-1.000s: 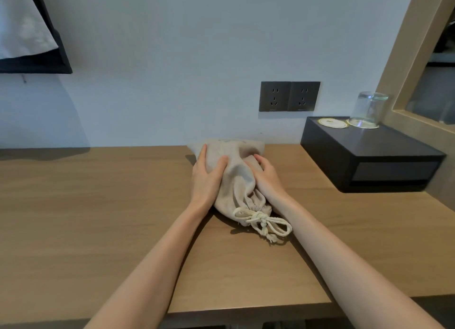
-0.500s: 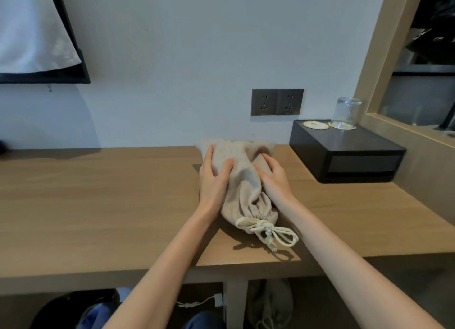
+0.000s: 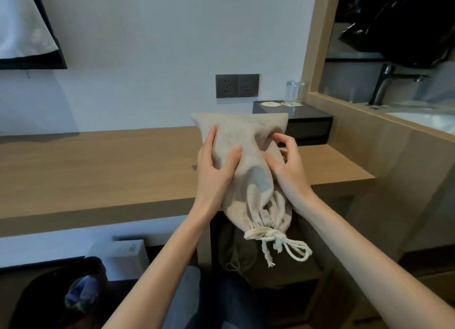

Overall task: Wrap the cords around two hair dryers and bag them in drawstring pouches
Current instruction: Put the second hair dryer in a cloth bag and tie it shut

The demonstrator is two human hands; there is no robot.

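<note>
A beige drawstring pouch [image 3: 246, 141], bulging with something I cannot see, hangs in the air over the front edge of the wooden desk [image 3: 98, 171]. Its tied cream drawstring [image 3: 278, 242] dangles from the closed mouth, which points toward me. My left hand [image 3: 214, 171] grips the pouch's left side, thumb pressed into the front cloth. My right hand [image 3: 288, 171] holds the right side with curled fingers. A second pouch [image 3: 231, 254] lies in shadow under the desk. No hair dryer or cord is in sight.
A black box [image 3: 310, 124] at the desk's back right carries an upturned glass [image 3: 294, 92]. Two wall sockets [image 3: 237, 86] sit above the desk. A wooden partition with a faucet [image 3: 384, 84] stands on the right. A white box [image 3: 123, 254] sits below the desk.
Both hands have lifted the pouch off the desk and drawn it toward me, past the front edge. The view has pulled back and down, showing the space under the desk.
</note>
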